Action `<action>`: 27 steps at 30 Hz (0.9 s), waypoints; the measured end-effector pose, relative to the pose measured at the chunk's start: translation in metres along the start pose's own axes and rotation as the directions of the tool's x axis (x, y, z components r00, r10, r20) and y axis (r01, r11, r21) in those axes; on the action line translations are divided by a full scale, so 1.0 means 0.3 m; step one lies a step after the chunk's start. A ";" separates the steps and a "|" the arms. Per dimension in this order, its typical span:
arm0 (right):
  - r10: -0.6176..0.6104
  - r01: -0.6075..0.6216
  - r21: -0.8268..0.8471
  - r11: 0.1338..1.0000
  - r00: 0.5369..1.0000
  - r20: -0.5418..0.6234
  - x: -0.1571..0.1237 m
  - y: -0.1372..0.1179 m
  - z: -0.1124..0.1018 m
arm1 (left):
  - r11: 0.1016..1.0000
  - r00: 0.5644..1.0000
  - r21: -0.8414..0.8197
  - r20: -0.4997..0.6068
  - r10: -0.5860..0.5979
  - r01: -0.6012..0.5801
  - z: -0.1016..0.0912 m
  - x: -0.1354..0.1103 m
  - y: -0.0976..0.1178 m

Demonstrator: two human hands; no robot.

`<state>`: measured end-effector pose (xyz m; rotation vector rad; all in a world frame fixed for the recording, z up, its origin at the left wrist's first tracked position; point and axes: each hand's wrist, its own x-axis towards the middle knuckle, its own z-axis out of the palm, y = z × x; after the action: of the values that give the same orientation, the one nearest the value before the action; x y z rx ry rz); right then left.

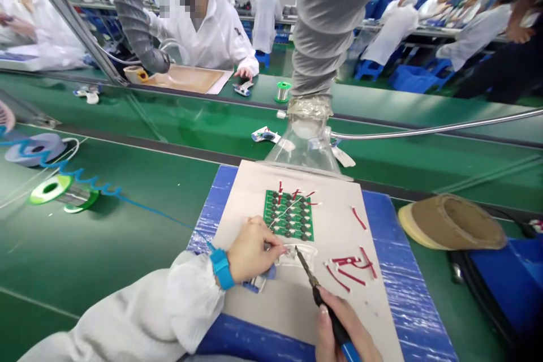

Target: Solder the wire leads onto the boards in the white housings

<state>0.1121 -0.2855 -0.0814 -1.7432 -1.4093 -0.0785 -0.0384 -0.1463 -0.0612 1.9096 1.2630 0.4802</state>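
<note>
Now the right hand [326, 331] clasps a soldering iron [314, 288], its long tip aimed at eleven o'clock, just beside the left hand [252, 251], whose grip I cannot tell, below the green circuit board [288, 216].

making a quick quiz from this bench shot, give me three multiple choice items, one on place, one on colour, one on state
1. Where does the green circuit board lie?
A. on the bare bench
B. on the white pad
C. in a blue crate

2. What colour is the strap on the left wrist?
A. red
B. white
C. blue

3. How is the right hand placed on the soldering iron?
A. gripping it like a pen
B. not touching it
C. pressing it flat on the pad

Answers:
1. B, the board sits on the pad, which has a blue edge beneath it.
2. C, a blue band circles the wrist at the cuff.
3. A, the fingers wrap the handle with the tip angled down.
</note>
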 end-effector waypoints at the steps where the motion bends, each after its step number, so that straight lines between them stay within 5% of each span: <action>1: 0.002 -0.003 0.015 1.000 1.000 0.006 0.003 -0.004 0.000 | 1.000 1.000 0.003 -0.005 -0.002 0.002 0.002 0.000 0.002; 10: 0.080 -0.081 0.013 0.997 0.995 0.060 -0.002 0.000 -0.019 | 0.999 1.000 0.041 -0.001 0.029 -0.029 0.015 -0.002 0.011; 27: -0.006 0.002 0.080 0.997 0.999 0.045 0.007 0.009 -0.012 | 0.994 0.995 0.056 -0.036 0.094 -0.092 0.023 -0.006 0.005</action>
<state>0.1168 -0.2861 -0.0794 -1.6862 -1.4296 0.0149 -0.0336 -0.1510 -0.0642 2.0206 1.2269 0.5380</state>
